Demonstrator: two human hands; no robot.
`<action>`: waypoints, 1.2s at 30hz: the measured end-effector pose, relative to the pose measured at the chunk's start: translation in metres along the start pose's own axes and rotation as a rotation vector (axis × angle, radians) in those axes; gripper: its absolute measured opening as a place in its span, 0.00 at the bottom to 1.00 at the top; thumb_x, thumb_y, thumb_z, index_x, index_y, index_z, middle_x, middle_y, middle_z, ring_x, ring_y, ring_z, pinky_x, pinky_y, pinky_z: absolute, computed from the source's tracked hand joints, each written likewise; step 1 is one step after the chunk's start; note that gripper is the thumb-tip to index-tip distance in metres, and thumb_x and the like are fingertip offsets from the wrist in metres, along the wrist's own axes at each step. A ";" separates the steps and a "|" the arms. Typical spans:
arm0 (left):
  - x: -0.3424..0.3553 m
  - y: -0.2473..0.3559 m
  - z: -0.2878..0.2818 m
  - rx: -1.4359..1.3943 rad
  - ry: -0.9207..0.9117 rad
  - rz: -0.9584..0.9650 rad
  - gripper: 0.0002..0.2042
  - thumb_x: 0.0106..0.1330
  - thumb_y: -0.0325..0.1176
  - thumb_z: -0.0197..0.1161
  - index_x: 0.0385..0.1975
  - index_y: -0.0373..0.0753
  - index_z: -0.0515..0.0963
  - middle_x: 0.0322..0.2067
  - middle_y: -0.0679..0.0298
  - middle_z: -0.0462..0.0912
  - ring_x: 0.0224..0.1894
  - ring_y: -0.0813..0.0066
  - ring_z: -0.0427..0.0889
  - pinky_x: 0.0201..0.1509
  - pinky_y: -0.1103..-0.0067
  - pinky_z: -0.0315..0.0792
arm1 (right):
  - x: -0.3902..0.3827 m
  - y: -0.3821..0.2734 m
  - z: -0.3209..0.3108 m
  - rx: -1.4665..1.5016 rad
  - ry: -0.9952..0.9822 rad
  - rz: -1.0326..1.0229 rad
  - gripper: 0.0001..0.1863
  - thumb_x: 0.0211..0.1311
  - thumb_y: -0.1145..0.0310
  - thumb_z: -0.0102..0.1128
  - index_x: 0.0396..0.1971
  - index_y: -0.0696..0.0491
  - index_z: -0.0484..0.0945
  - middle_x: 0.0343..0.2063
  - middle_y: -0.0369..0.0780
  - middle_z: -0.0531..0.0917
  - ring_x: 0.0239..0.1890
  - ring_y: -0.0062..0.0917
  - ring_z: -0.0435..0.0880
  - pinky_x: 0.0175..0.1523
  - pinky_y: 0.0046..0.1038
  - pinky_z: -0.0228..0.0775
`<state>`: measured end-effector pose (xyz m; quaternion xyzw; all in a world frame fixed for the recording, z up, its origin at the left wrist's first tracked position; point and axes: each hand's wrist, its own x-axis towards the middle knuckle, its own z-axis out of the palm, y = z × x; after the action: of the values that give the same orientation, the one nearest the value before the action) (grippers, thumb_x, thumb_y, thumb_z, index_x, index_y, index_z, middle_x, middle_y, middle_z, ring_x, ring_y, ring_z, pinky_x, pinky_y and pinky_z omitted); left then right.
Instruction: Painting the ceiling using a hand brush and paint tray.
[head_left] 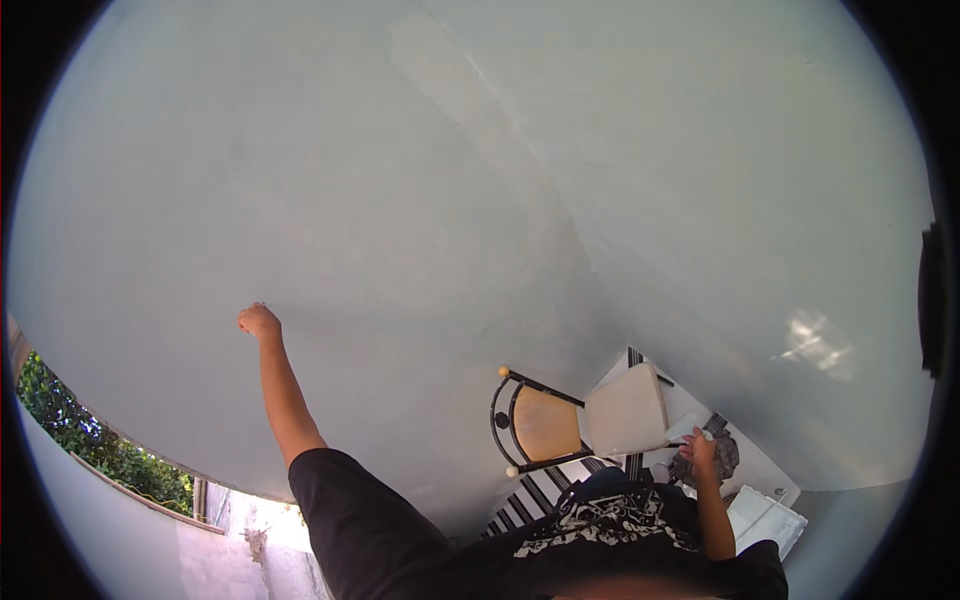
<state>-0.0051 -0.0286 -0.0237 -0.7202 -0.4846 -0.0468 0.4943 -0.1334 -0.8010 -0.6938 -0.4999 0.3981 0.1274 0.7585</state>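
Observation:
My left hand [260,321] is raised at the end of an outstretched arm, closed and up against the pale wall [400,220]. A tiny bit of something shows at its fingertips, too small to name. Lower down on the right, my right hand [703,447] is closed on a pale flat piece [684,428] whose kind I cannot make out. Behind that hand is a grey crumpled bundle [724,456]. Just left of it stands a chair with a black frame, a tan backrest [546,425] and a cream seat [625,408].
Two wall faces meet in a corner behind the chair. A white shallow tray or box [766,522] lies at the lower right. The floor has black and white stripes [540,492]. At the far left, an opening shows green leaves [150,472]. A dark object [931,300] sits at the right edge.

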 end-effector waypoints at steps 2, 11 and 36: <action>-0.002 0.002 -0.001 -0.038 0.004 0.011 0.19 0.53 0.38 0.63 0.47 0.46 0.75 0.36 0.69 0.83 0.41 0.69 0.82 0.28 0.74 0.72 | -0.013 0.007 -0.002 0.034 -0.026 -0.065 0.21 0.62 0.52 0.56 0.40 0.57 0.76 0.31 0.41 0.84 0.18 0.24 0.81 0.21 0.24 0.73; -0.007 -0.004 0.003 -0.219 0.108 0.066 0.20 0.57 0.47 0.65 0.46 0.43 0.78 0.38 0.64 0.85 0.39 0.65 0.86 0.35 0.64 0.80 | -0.026 0.019 -0.036 0.059 0.058 0.050 0.20 0.61 0.50 0.59 0.35 0.53 0.81 0.28 0.37 0.86 0.18 0.20 0.81 0.21 0.22 0.74; -0.017 -0.010 0.000 -0.398 0.177 0.090 0.22 0.57 0.57 0.64 0.36 0.43 0.82 0.33 0.66 0.85 0.36 0.68 0.85 0.31 0.75 0.78 | -0.029 0.025 0.008 -0.141 -0.015 0.023 0.20 0.64 0.47 0.55 0.42 0.49 0.78 0.33 0.35 0.86 0.22 0.19 0.81 0.26 0.22 0.74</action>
<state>-0.0216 -0.0394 -0.0259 -0.8174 -0.3881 -0.1825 0.3846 -0.1628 -0.7764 -0.6873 -0.5465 0.3883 0.1675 0.7229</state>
